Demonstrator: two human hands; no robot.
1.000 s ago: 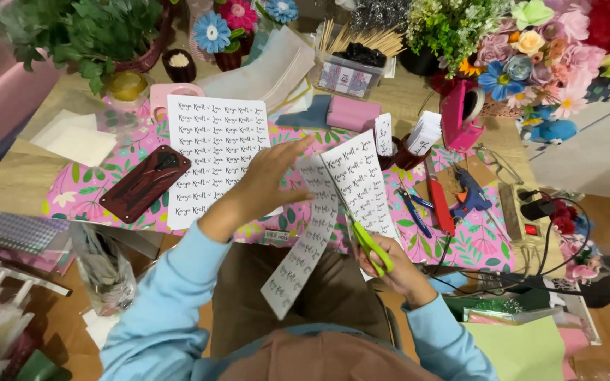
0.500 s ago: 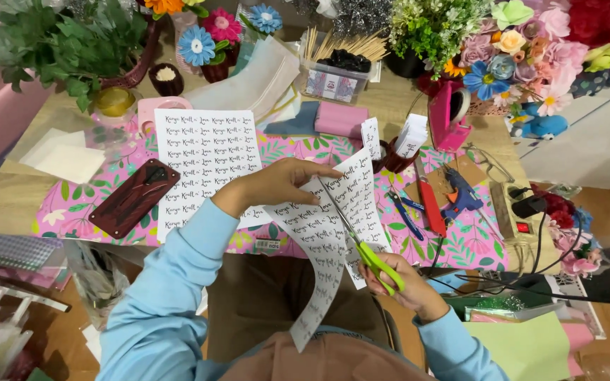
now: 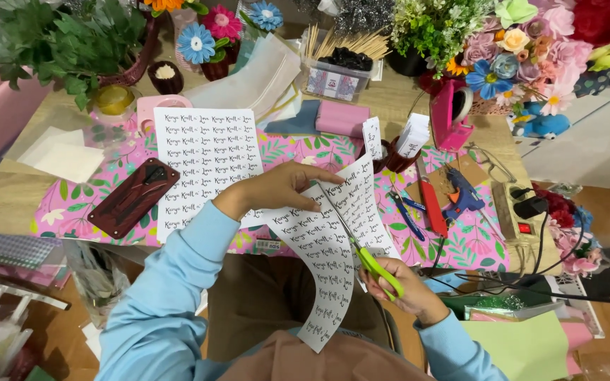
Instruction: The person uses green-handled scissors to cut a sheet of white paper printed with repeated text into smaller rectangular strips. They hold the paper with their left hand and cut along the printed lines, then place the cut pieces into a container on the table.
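A printed sheet is held over the lap at the near table edge, its long axis running from the upper right down toward the body, with the cut line running up its middle, away from the body. The left hand is closed on the sheet's upper left part, fingers pinching the paper beside the blades. The right hand, lower and to the right, is gripped around green-handled scissors, whose blades are seen part open in the sheet.
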